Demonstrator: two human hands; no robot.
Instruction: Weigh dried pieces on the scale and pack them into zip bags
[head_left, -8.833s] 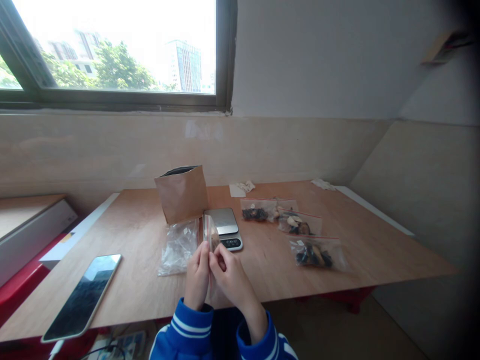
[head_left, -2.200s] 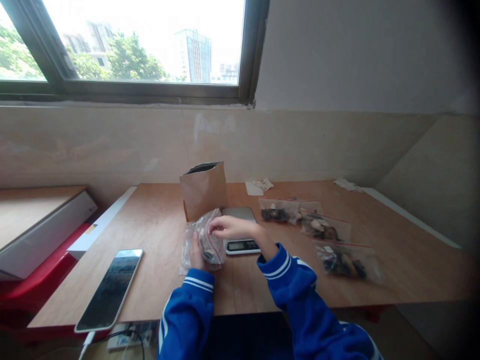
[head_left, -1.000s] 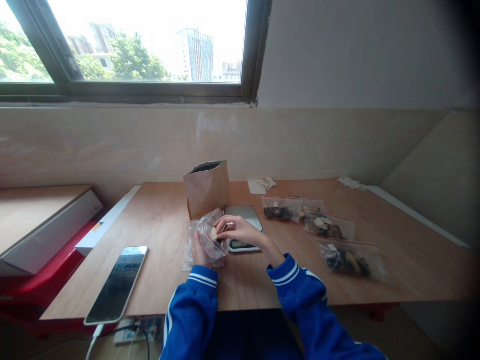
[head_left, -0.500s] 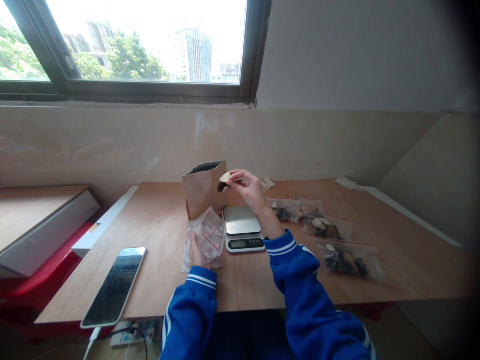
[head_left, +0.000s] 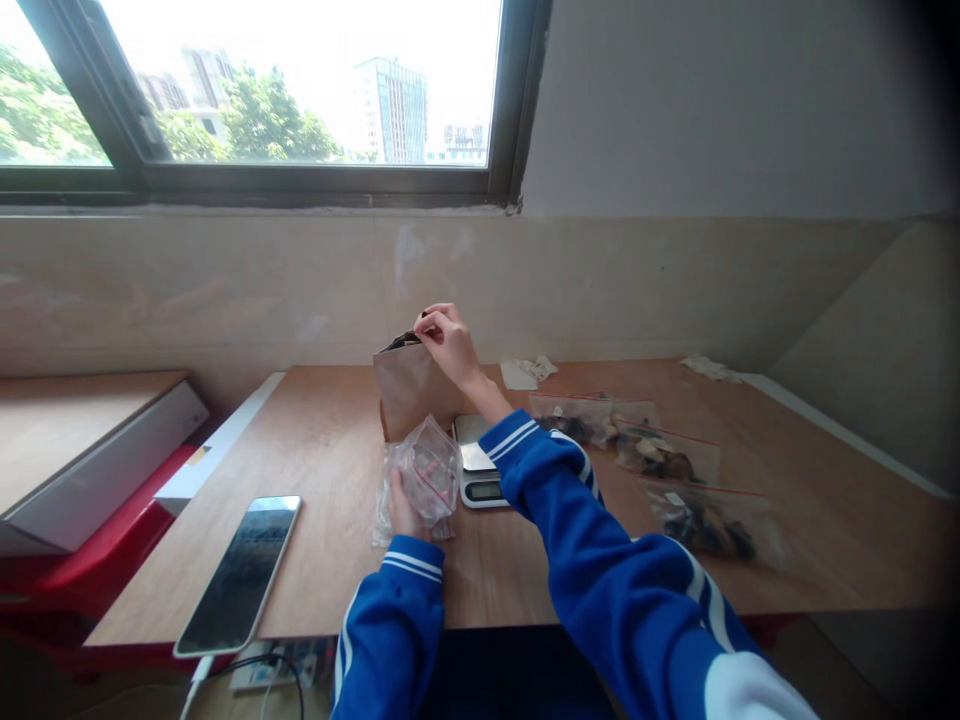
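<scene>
My left hand [head_left: 405, 508] is closed around a clear zip-lock bag [head_left: 431, 470] with a red seal line, low over the table. Behind it stands an upright brown paper bag [head_left: 412, 385], its dark mouth open at the top. My right hand [head_left: 448, 345] is at that mouth, thumb and fingers pinched together. A small dark bit of a dried mushroom slice [head_left: 424, 315] shows at the fingertips; the rest is hidden. Under my right forearm sits a digital kitchen scale [head_left: 471, 455], partly covered by the sleeve, with a bare metal plate.
Several zip-lock bags of dark and pale dried pieces [head_left: 664, 462] lie on the right of the wooden table [head_left: 600, 580]. A phone [head_left: 240, 575] with a white cable plugged in lies at left. Crumpled pale tissue [head_left: 536, 368] and a white card [head_left: 514, 376] are at the back.
My right hand has moved up and left from above the scale to the paper bag's mouth, carrying the pale-and-dark slice. My left hand keeps its hold on the zip-lock bag.
</scene>
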